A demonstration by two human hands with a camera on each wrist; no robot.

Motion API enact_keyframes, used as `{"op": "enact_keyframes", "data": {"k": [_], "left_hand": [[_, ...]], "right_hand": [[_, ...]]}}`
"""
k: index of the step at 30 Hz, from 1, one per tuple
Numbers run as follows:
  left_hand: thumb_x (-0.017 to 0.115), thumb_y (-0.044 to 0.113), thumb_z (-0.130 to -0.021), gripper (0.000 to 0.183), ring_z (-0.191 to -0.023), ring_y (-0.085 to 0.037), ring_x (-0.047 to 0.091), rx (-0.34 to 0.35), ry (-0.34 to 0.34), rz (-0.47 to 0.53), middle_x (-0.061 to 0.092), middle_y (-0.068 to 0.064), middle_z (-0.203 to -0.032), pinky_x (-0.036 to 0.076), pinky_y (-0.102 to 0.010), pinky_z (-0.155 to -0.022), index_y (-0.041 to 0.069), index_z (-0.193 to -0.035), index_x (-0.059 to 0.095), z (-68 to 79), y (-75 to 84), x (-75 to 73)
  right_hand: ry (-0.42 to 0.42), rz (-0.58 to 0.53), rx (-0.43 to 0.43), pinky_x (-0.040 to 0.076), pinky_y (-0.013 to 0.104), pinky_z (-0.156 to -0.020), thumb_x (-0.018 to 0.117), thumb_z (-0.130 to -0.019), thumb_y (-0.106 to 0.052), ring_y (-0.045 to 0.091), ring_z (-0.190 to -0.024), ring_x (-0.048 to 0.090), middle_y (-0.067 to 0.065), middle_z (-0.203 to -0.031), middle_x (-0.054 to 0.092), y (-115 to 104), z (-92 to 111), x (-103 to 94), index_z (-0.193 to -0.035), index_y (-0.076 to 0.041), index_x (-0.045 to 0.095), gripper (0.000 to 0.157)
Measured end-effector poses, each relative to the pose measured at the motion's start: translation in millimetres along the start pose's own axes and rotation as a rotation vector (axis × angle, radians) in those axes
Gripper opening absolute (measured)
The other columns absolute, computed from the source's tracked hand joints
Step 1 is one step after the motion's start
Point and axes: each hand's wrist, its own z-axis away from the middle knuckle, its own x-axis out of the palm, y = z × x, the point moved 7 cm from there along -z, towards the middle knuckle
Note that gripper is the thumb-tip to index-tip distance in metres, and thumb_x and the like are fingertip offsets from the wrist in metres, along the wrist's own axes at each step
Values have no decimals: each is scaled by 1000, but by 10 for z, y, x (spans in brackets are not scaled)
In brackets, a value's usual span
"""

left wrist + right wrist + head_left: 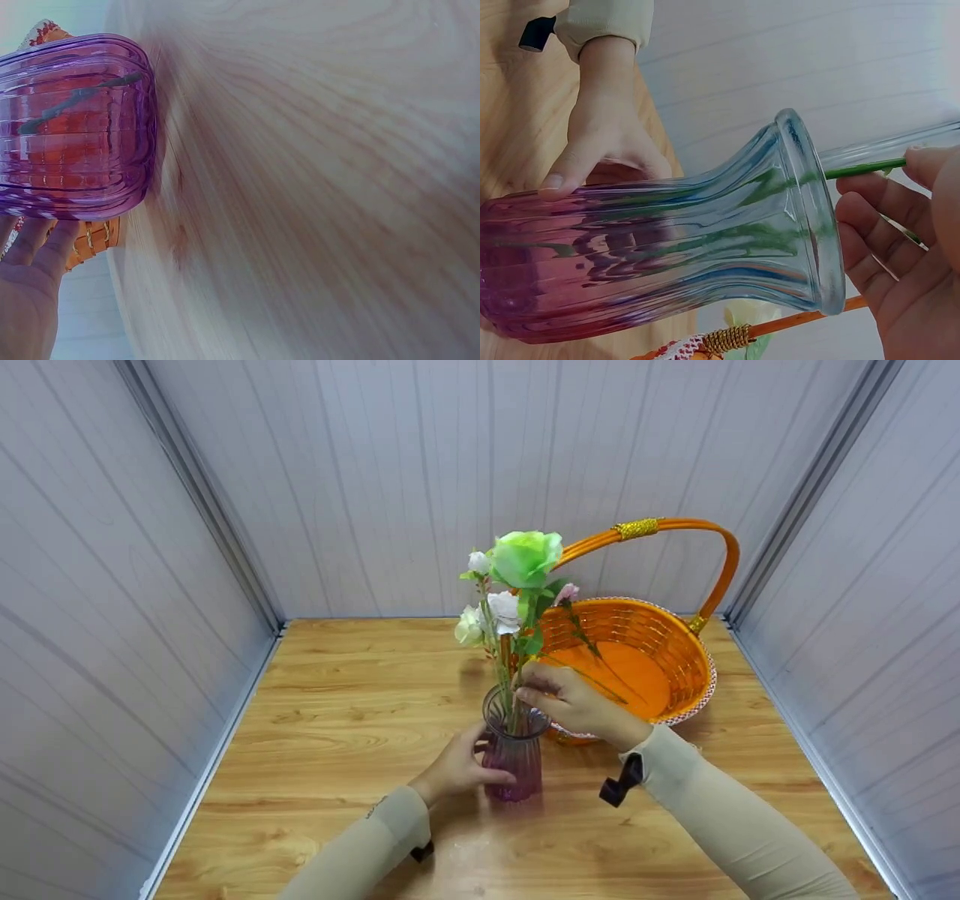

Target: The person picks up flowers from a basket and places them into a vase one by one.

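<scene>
A ribbed glass vase (514,772), purple below and clear toward its flared rim, stands upright on the wooden table. My left hand (459,769) holds it from the left, thumb across the near side; in the right wrist view that thumb lies along the purple glass (630,255). At the vase mouth my right hand (574,701) pinches a green stem (866,168) between thumb and fingers. Above rise a large green rose (525,559), a white flower (504,611) and a pale cream flower (470,626). Several stems show through the glass.
An orange woven basket (701,682) with a tall arched handle (726,562) stands behind and right of the vase. A pink flower (568,593) with a thin stem lies in it. White panel walls (375,495) enclose the table (337,720) at the back and sides.
</scene>
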Motion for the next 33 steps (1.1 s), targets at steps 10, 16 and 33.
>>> {"op": "enact_keyframes", "data": {"k": [10, 16, 33], "left_hand": [[99, 19, -78, 96, -136, -27, 64, 6, 14, -2, 63, 0, -154, 52, -55, -121, 20, -160, 50, -7, 8, -2], [100, 22, -78, 96, -136, -25, 63, 0, 16, -14, 62, 1, -154, 53, -51, -120, 20, -160, 50, -6, 18, -6], [100, 21, -77, 92, -134, -26, 64, -41, 21, -23, 65, 1, -150, 52, -54, -121, 24, -156, 54, 3, 8, -5]], "right_hand": [[-30, 64, 26, 47, 23, -73, 59, -110, -4, 10, -81, 54, 17, -86, 68, 32, -18, 36, -106, 6, 72, 17], [-31, 115, 9, 47, 26, -73, 63, -108, -6, 13, -81, 54, 11, -88, 70, 38, -25, 39, -104, 3, 74, 15], [56, 133, 17, 59, 24, -81, 74, -103, -8, 15, -90, 66, 10, -102, 77, 200, 68, -146, -113, -4, 78, 11]]}}
